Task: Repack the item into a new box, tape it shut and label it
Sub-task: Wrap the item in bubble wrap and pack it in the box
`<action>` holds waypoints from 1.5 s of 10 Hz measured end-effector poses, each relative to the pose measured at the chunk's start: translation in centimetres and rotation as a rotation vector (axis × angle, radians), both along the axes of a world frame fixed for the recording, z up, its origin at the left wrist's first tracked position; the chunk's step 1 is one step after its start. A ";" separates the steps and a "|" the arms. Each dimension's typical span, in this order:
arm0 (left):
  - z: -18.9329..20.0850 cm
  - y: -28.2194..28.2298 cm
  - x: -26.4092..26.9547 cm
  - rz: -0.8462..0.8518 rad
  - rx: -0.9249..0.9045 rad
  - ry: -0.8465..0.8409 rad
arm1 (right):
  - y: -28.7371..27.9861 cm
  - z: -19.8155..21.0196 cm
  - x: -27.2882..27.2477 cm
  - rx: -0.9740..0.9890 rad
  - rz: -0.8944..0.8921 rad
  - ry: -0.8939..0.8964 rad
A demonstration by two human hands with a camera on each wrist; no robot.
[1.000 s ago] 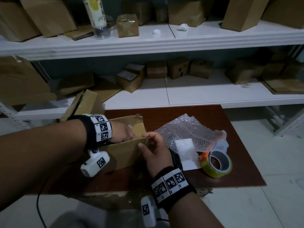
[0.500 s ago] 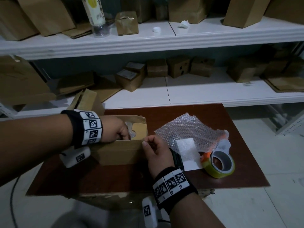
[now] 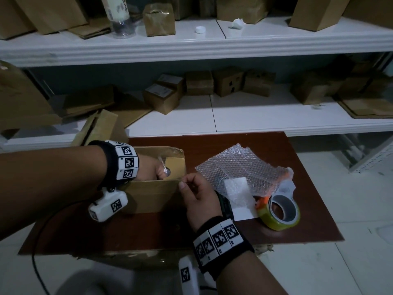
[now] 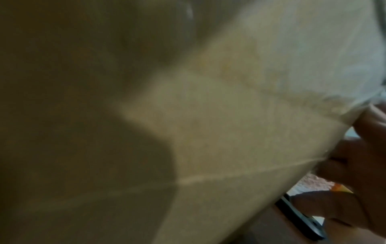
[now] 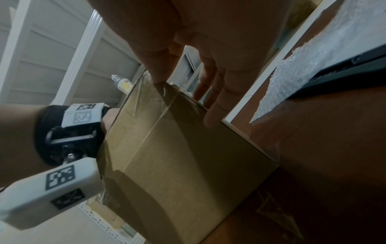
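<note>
Figure: an open brown cardboard box [image 3: 153, 194] is sitting at 9 o'clock on the dark red-brown tabletop [image 3: 212, 239], its top flaps apart. The left hand [image 3: 152, 169] is reaching down inside it, fingers curling round something small and shiny, probably crumpled clear tape or wrapping; what it is cannot be told. The right hand [image 3: 198, 195] is pinching the box's near right corner between thumb and fingers [image 5: 211, 115], seemingly steadying the carton while the other hand is working inside. The item to be repacked is not plainly identifiable; a dark flat object [image 3: 225, 206] is lying just beside the right wrist at 3 o'clock. Further towards 3 o'clock, one sheet of clear bubble wrap [image 3: 240, 167], one white paper slip [image 3: 239, 199] and one yellowish roll of packing tape on an orange-and-white dispenser [image 3: 280, 209] are waiting, presumably for padding, labelling and sealing. Count: one box on the table, two hands.
</note>
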State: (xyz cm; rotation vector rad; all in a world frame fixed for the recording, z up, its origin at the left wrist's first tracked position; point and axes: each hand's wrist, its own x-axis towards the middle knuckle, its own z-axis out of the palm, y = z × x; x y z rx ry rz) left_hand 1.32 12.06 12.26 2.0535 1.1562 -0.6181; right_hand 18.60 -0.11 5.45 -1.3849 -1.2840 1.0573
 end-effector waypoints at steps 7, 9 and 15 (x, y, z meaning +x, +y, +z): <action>8.0 -3.2 -1.0 0.059 0.529 -0.111 | -0.7 1.1 0.4 -0.020 0.000 -0.016; 4.5 -3.0 -0.1 0.153 0.138 0.092 | -1.1 1.7 0.3 -0.015 -0.007 -0.034; 11.6 -7.6 1.9 0.395 0.715 -0.208 | -2.1 3.9 4.1 -0.065 0.003 0.130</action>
